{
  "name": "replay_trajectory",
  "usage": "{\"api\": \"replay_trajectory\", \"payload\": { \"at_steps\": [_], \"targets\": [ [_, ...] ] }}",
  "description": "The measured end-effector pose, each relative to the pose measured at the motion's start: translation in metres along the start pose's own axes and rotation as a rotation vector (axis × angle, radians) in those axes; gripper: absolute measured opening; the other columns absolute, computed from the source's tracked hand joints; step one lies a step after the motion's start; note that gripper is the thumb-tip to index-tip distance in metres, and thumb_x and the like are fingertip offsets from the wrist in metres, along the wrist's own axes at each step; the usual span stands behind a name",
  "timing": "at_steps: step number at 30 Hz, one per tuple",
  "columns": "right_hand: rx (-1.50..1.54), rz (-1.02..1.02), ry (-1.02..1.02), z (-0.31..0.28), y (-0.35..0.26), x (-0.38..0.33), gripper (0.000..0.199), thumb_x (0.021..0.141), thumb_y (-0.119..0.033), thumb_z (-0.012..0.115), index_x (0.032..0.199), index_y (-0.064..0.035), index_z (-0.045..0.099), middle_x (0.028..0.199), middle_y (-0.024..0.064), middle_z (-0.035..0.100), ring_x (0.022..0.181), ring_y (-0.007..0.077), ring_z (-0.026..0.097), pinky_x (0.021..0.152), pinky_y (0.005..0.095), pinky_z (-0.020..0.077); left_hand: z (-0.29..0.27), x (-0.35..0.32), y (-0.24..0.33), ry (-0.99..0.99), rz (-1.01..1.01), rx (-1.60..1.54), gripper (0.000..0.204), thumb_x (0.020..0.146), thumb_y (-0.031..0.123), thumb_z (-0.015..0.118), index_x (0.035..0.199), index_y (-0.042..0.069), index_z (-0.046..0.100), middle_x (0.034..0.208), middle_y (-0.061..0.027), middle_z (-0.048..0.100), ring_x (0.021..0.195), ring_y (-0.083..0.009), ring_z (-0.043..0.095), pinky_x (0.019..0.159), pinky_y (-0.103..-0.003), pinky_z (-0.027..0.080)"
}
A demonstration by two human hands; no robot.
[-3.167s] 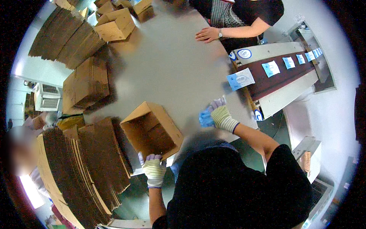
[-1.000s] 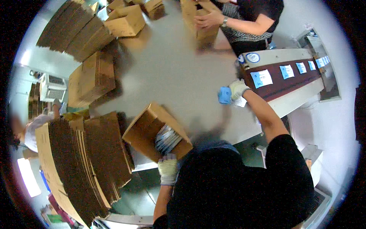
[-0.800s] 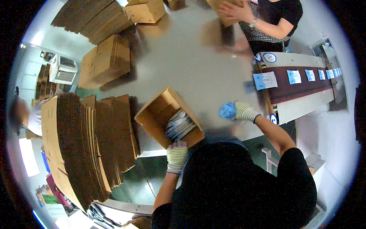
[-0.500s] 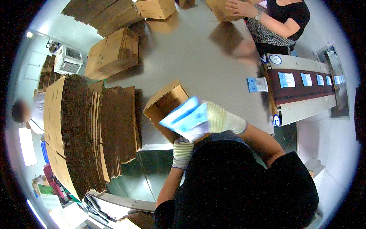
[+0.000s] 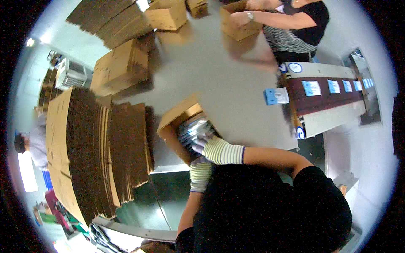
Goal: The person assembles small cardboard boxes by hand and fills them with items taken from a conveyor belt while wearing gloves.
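Note:
An open cardboard box [image 5: 171,141] stands tilted at the near edge of the table, turned toward me. Shiny silver-blue packets [image 5: 192,130] lie bunched inside it. My right hand [image 5: 217,149], in a striped knit glove, reaches in over the near side; its fingers are stretched and spread on top of the packets. At the box's near corner, my gloved left hand [image 5: 200,175] grips the cardboard edge, its fingertips partly hidden by the wall. One blue-and-white packet [image 5: 276,96] lies on the table at the end of the conveyor.
A conveyor [image 5: 333,92] at the right carries several packets. Tall stacks of flattened cartons [image 5: 90,152] stand at my left, with more cartons [image 5: 120,69] beyond. Across the grey table [image 5: 249,122], a co-worker's hands [image 5: 240,19] are at another box. An open box [image 5: 166,14] stands at the far side.
My right hand has moved left and down into the box, and the blue-and-white packets it held up are now inside. My left hand stays at the box. The co-worker's box has shifted left in view.

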State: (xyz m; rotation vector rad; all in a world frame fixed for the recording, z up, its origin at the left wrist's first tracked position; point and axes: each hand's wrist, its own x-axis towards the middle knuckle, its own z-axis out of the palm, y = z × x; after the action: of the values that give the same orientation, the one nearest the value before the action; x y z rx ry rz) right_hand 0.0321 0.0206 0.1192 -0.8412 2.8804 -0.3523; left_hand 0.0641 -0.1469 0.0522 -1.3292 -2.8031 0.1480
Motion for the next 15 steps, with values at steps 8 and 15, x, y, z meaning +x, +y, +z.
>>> {"api": "replay_trajectory", "payload": {
  "at_steps": [8,15],
  "targets": [
    [0.451,0.083,0.232,-0.045,0.050,-0.090,0.043,0.087,-0.030,0.052,0.123,-0.0062,0.049,0.125,0.0164,0.050,0.115,0.0326,0.048,0.096,0.0442,0.0400,-0.038,0.027,-0.006,-0.080,-0.109,0.058,0.007,0.076,0.019,0.052,0.080,0.014,0.055,0.075,-0.0024,0.055,0.071,-0.0185,0.056,0.065,-0.036,0.041],
    [0.048,0.595,-0.066,-0.029,0.178,-0.178,0.042,0.080,-0.030,0.058,0.112,-0.0032,0.054,0.117,0.0188,0.054,0.109,0.0348,0.050,0.094,0.0447,0.0398,-0.030,0.023,-0.008,0.119,-0.071,0.043,0.013,0.077,0.020,0.053,0.085,0.012,0.059,0.080,-0.0030,0.057,0.072,-0.0192,0.058,0.067,-0.035,0.041]
  ]
}}
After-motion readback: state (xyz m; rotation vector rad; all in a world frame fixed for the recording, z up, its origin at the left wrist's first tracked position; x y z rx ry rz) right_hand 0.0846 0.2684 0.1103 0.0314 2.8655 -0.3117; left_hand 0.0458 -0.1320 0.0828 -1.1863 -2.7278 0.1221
